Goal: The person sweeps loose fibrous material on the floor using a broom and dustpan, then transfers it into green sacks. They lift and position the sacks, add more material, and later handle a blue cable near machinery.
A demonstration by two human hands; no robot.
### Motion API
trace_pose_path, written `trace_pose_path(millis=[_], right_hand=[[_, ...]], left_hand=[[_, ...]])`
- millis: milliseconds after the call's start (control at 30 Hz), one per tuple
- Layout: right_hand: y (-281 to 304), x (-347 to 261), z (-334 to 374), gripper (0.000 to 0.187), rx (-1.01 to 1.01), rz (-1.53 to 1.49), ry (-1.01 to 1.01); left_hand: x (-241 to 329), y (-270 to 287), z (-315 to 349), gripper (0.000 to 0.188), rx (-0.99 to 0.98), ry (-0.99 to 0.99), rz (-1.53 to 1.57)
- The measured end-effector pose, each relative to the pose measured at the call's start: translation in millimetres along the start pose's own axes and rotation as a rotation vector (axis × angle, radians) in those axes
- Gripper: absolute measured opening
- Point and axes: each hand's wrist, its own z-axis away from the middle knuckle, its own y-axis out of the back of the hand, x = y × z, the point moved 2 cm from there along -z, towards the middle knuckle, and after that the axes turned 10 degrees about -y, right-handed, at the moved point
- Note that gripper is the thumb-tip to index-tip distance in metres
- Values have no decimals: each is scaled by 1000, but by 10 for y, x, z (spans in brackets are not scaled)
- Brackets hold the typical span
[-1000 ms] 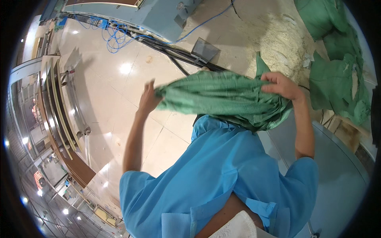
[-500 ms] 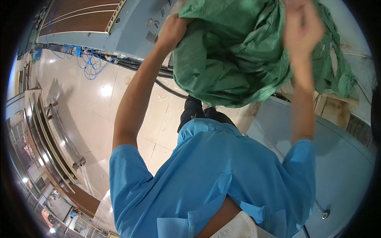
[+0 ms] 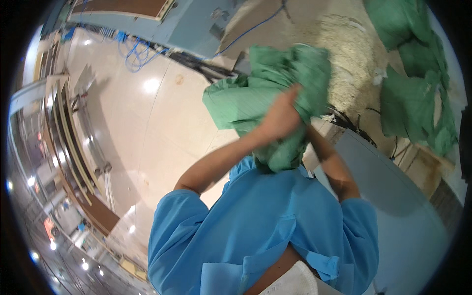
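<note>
A green woven sack (image 3: 275, 98) hangs bunched and folded in front of my body, its lower end against my blue shirt. My left hand (image 3: 282, 118) is closed on its near side, somewhat blurred by motion. My right forearm (image 3: 334, 164) runs up behind the sack, whose folds hide the hand and fingers. Just beyond the sack, toward the right, lies a heap of pale shavings or dust (image 3: 351, 61). More green sacks (image 3: 405, 101) lie to the right of the heap.
A blue-grey cabinet (image 3: 393, 191) stands close on my right, with dark cables (image 3: 351, 125) by its far edge. A blue-grey machine (image 3: 189, 24) is at the far left. Coiled blue hose (image 3: 137, 56) lies on the tiled floor (image 3: 162, 128). Long strips on a rack (image 3: 71, 142) stand left.
The sack, held spread wide between both hands, is now bunched and nearer my body. My left hand has moved right and closer. The right hand has gone behind the sack, and the pale heap shows.
</note>
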Motion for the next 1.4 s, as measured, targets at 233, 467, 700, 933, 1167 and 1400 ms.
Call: trace_pose_path(millis=[233,467,700,933,1167,1400], right_hand=[[1780,131,446,54,74,63,-170],[2179,497,920,68,233,382,-352],[1191,-50,1409,70,1115,462,-114],[1561,-537,-43,71,1292,188,32],[2350,-876,-526,37,194,-476,112],[1088,-2381,-519,47,-217,-125,433]], left_hand=[[-37,403,514,57,-298,107,-387],[-606,412,779,28,-772,158,-410],[-654,795,48,49,-161,539,1044],[-1019,951,99,35,-155,435,1213],[-2221,2686,783,37,293,686,827],[-2112,2438,598,98,154,-18,-503]])
